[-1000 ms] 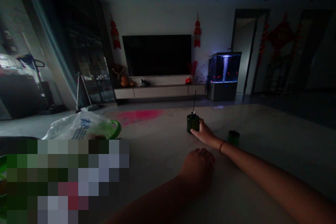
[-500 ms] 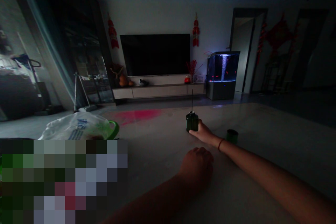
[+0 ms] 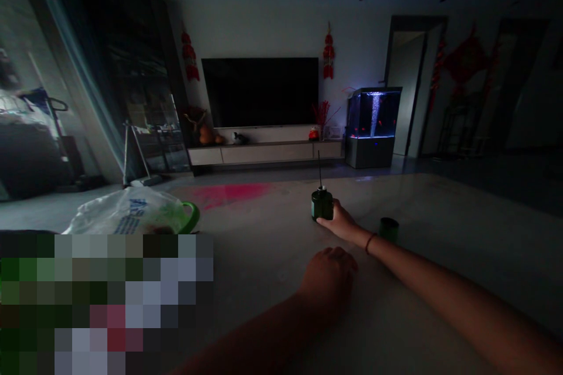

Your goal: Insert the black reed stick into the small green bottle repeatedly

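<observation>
Mid-bench [image 3: 264,240], here's the dark-green bottle [image 3: 322,206], upright, thin stick [image 3: 319,171] rising from its neck; left hand [image 3: 329,275] curls, holding what I can't tell; right hand [image 3: 343,221]'s fingers wrap the bottle, best kept level, near a green cylinder [image 3: 389,231].

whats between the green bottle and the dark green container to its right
The right hand, holding the green bottle, then a stretch of tabletop up to the dark green container. This shows in the head view.
</observation>
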A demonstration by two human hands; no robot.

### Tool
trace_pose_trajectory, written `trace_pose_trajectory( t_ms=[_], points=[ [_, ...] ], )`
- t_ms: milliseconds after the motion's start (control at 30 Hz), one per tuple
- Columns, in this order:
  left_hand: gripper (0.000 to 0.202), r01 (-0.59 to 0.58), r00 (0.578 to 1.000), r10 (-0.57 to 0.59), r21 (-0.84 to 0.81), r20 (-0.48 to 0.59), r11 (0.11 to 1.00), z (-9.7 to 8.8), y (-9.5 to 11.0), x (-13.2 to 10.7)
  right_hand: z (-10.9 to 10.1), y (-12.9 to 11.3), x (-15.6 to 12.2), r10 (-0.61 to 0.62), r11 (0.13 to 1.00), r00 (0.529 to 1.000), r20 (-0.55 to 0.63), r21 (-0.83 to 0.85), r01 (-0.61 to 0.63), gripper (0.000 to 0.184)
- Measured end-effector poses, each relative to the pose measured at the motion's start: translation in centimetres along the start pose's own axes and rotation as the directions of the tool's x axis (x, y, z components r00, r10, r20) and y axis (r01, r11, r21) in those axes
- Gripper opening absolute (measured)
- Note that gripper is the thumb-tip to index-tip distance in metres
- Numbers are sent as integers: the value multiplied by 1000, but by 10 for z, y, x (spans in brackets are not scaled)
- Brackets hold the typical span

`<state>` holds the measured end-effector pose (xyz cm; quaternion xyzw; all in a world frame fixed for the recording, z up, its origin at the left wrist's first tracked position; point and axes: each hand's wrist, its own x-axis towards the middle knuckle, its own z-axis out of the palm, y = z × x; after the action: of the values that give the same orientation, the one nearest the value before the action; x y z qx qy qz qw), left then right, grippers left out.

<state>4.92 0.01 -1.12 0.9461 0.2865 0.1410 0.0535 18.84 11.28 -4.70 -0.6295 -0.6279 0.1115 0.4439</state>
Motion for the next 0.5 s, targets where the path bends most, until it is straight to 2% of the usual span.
trace_pose_trajectory(
  t_ms=[167,367,500],
  points=[
    [25,-8,1000,8,-11,-24,1000,2,-1,0,0,1,1,31,998,999,12,58,-32,54],
    [23,-28,997,29,13,-66,1000,3,-1,-1,1,5,5,12,982,1000,28,186,-17,47],
    [21,-22,998,24,36,-62,999,3,0,-1,2,7,6,-26,963,998,60,268,9,51]
  ],
)
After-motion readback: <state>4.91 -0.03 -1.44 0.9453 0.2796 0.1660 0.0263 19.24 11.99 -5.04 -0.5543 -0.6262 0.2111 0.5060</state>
